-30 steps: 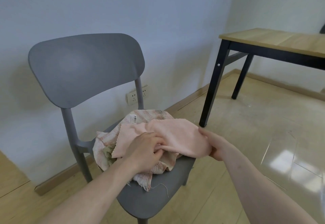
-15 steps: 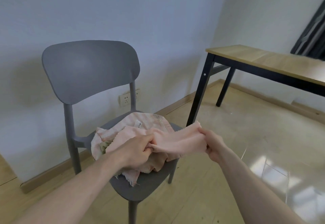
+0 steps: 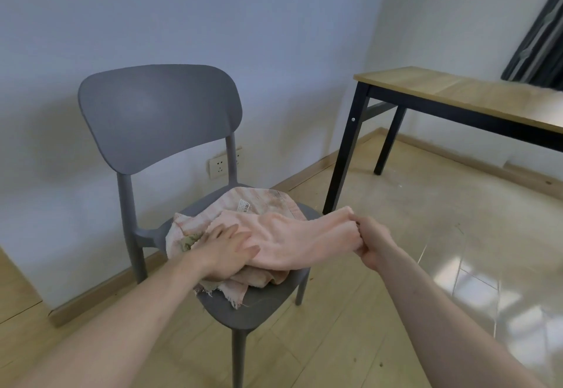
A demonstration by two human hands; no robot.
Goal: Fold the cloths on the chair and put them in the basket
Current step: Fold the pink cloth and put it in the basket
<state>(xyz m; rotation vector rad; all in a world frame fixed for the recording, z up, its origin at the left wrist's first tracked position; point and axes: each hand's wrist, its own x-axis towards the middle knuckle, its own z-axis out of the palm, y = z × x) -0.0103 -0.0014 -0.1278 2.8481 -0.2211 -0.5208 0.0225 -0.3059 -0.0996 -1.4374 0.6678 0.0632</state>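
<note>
A grey plastic chair (image 3: 158, 119) stands by the wall with a heap of cloths on its seat. On top lies a plain pink cloth (image 3: 292, 235), stretched out to the right past the seat's edge. Under it sits a pale woven cloth with a white label (image 3: 262, 201). My left hand (image 3: 227, 250) lies flat on the pink cloth's left part, fingers straight. My right hand (image 3: 370, 243) grips the pink cloth's right end in a fist, held in the air to the right of the seat. No basket is in view.
A wooden table with black legs (image 3: 457, 89) stands to the right, its near leg close behind the chair. A wall socket (image 3: 220, 166) sits behind the chair. Dark curtains (image 3: 539, 31) hang at the far right. Shiny floor spreads out on the right.
My right hand has pulled the pink cloth's end out to the right, stretching it. My left hand has let go its pinch and now lies flat on the cloth.
</note>
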